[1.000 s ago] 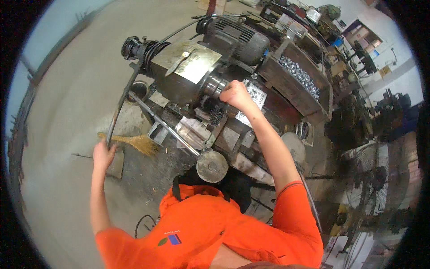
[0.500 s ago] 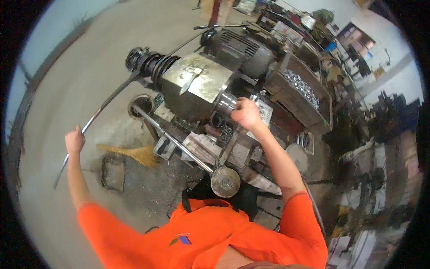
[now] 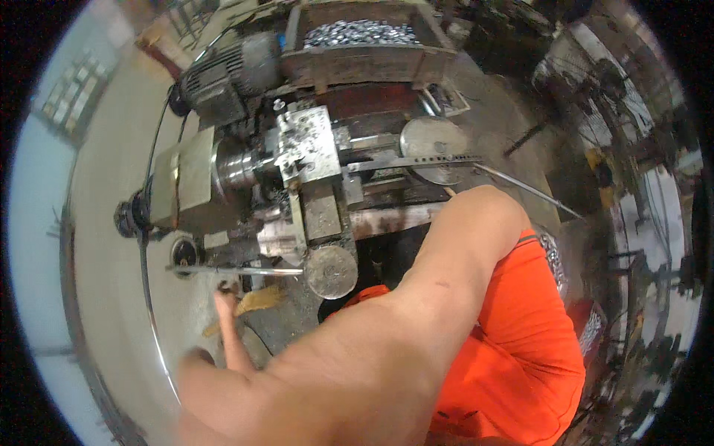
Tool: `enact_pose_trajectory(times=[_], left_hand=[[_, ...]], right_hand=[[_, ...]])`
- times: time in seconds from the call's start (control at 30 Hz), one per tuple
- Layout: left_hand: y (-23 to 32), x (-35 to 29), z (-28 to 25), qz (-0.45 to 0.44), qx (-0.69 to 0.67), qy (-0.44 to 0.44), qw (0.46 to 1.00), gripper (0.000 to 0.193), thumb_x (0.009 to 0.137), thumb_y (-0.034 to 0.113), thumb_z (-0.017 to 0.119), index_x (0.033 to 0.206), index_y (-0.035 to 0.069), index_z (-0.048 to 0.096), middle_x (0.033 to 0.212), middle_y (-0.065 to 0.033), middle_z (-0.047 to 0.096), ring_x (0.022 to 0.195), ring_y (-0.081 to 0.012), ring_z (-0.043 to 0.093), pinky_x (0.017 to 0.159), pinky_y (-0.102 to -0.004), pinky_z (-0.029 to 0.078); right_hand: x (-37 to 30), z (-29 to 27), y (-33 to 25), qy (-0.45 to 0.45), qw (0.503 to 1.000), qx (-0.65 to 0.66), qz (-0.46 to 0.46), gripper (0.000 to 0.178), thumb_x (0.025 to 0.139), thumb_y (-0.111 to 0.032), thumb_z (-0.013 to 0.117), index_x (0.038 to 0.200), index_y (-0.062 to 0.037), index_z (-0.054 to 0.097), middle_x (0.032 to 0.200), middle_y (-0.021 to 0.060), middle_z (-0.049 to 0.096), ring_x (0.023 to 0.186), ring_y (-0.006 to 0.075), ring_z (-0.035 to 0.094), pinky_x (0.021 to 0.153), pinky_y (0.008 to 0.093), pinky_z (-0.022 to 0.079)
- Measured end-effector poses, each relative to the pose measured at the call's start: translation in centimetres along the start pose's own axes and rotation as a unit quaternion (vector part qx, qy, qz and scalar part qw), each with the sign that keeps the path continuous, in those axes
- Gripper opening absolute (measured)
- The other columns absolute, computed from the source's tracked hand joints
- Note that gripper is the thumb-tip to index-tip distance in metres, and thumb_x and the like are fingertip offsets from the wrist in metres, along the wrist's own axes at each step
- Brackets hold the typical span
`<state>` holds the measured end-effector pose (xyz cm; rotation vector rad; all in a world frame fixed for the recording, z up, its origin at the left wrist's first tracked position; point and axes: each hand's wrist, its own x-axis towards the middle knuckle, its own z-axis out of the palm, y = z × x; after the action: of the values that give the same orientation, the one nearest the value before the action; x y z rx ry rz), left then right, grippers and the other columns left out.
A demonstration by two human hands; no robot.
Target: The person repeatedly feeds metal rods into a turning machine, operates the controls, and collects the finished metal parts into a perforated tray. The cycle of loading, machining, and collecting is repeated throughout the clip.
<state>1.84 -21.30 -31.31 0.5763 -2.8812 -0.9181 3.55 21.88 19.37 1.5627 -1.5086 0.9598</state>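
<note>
My right arm crosses low and very close in front of me, and my right hand (image 3: 216, 394) is at the lower left, smeared by motion; its fingers cannot be made out. Beyond it, my left hand (image 3: 225, 301) is small and curled, with something dark at its fingers, beside the yellow broom (image 3: 260, 299) and below a metal lever (image 3: 245, 270). A long thin metal bar (image 3: 155, 327) runs down from the rear of the lathe's headstock (image 3: 186, 178) toward my right hand; whether they touch is hidden. The lathe's spindle (image 3: 236, 167) faces a metal tool block (image 3: 309, 141).
A ridged motor (image 3: 234, 70) stands behind the lathe. A wooden crate (image 3: 357, 65) of small shiny metal parts sits at the back. Round metal discs, one a handwheel (image 3: 331, 273), and a perforated flat bar (image 3: 416, 160) lie in front and right. Cluttered racks fill the right side.
The view has swung right. My right hand has left the spindle and come across my body to the lower left. My left hand has let go of the bar.
</note>
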Motion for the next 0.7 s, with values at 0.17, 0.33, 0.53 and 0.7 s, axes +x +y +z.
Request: enact_pose_trajectory(times=[0.17,0.33,0.53,0.7], left_hand=[[4.8,-0.9,5.6,0.079,0.209,0.024,0.974,0.028,0.081,0.028,0.056,0.083,0.002,0.066,0.079,-0.0179,0.064,0.076,-0.0370,0.061,0.066,-0.0441,0.048],[8.2,4.5,0.3,0.147,0.490,-0.222,0.830,0.028,0.075,0.031,0.058,0.097,0.014,0.063,0.099,-0.0081,0.064,0.085,-0.0272,0.063,0.071,-0.0394,0.050],[8.4,0.5,-2.7,0.003,0.324,-0.091,0.942,0.033,0.073,0.033,0.063,0.103,0.019,0.062,0.091,-0.0115,0.064,0.088,-0.0282,0.062,0.072,-0.0407,0.050],[6.1,0.7,-8.6,-0.064,-0.032,-0.020,0.997,0.029,0.079,0.021,0.062,0.100,0.000,0.062,0.075,-0.0171,0.063,0.059,-0.0235,0.063,0.054,-0.0365,0.048]], right_hand=[[-4.0,-2.4,1.9,-0.032,0.992,-0.027,-0.118,0.021,0.052,-0.032,0.056,0.047,-0.0126,0.050,0.055,0.0022,0.047,0.056,0.0200,0.047,0.048,0.0319,0.030],[-12.8,-5.7,4.5,-0.154,0.984,-0.071,0.046,0.014,0.055,-0.013,0.059,0.062,-0.0061,0.049,0.064,0.0038,0.043,0.053,0.0187,0.046,0.046,0.0320,0.038],[-31.1,-15.4,6.4,-0.201,0.769,-0.318,0.516,0.047,0.056,-0.009,0.058,0.102,-0.0022,0.061,0.104,0.0157,0.060,0.098,0.0341,0.055,0.083,0.0396,0.045],[-48.8,-27.6,2.0,-0.320,0.444,-0.409,0.730,0.078,0.053,-0.012,0.069,0.126,-0.0071,0.043,0.122,0.0181,0.049,0.112,0.0348,0.046,0.093,0.0399,0.040]])
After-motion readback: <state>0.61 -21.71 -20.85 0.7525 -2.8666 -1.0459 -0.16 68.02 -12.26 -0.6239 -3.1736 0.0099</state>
